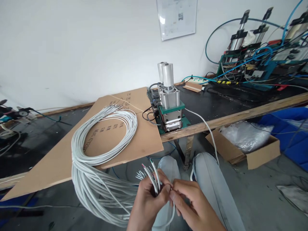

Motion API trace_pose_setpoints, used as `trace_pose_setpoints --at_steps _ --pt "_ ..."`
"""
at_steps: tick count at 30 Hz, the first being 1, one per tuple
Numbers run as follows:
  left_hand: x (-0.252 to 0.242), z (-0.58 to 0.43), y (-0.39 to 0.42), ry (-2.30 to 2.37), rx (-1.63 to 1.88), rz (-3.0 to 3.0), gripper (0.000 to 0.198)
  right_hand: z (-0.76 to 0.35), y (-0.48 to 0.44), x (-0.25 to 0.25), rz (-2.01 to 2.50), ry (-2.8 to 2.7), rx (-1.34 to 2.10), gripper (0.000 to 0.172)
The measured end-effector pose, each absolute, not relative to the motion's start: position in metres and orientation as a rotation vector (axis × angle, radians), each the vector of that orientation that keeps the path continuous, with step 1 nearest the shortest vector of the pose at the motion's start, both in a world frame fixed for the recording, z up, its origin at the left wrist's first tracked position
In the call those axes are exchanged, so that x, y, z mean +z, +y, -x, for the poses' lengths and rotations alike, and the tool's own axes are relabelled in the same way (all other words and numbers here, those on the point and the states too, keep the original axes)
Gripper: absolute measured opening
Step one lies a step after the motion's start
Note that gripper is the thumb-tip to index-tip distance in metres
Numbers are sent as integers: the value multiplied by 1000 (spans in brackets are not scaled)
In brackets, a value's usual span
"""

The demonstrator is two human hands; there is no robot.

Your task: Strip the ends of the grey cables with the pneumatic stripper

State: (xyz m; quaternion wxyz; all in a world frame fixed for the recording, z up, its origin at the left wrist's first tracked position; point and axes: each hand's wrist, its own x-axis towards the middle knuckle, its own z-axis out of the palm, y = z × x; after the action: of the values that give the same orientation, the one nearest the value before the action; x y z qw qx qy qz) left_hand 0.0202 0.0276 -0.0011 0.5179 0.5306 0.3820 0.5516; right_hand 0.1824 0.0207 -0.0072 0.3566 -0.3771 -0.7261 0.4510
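Above my knees, my left hand (pixel 154 195) is closed around a few white cable ends (pixel 152 181), whose stripped tips show pink and green wires. Close against it, my right hand (pixel 190 199) pinches the end of a white cable (pixel 172 213) between thumb and fingertips. The very tip of that cable is mostly hidden by the fingers. A large coil of white cables (pixel 133 134) lies on the cardboard sheet to the left. More of the bundle (pixel 101 192) hangs over the table edge toward my lap, with bare ends showing behind my left hand.
A pneumatic press (pixel 169 99) with metal cylinders stands at the table edge, beside the cardboard sheet (pixel 141 154). Further machines (pixel 240 48) with blue hoses stand at the right. On the floor is a cardboard box (pixel 263 155) holding clear plastic bags. A framed sheet (pixel 178 19) hangs on the wall.
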Motion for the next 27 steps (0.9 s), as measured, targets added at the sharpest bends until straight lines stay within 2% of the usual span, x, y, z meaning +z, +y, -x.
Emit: trace_pose_setpoints --at_steps 8,11,16,20,27 --pt "-15 -17 29 864 1159 -1293 24 -189 19 -9 1111 -1951 1341 51" --pt "-13 -18 27 1020 1157 -1366 22 -186 22 -9 1146 -1990 1189 45" --pt "-2 -21 30 1166 1360 -1399 25 -174 33 -4 1062 -1977 938 35" --pt "-6 -22 31 1170 1513 -1371 29 -160 39 -5 949 -1768 994 37" --pt "-35 -38 18 1211 1538 -1010 44 -133 34 -20 865 -1262 1154 36"
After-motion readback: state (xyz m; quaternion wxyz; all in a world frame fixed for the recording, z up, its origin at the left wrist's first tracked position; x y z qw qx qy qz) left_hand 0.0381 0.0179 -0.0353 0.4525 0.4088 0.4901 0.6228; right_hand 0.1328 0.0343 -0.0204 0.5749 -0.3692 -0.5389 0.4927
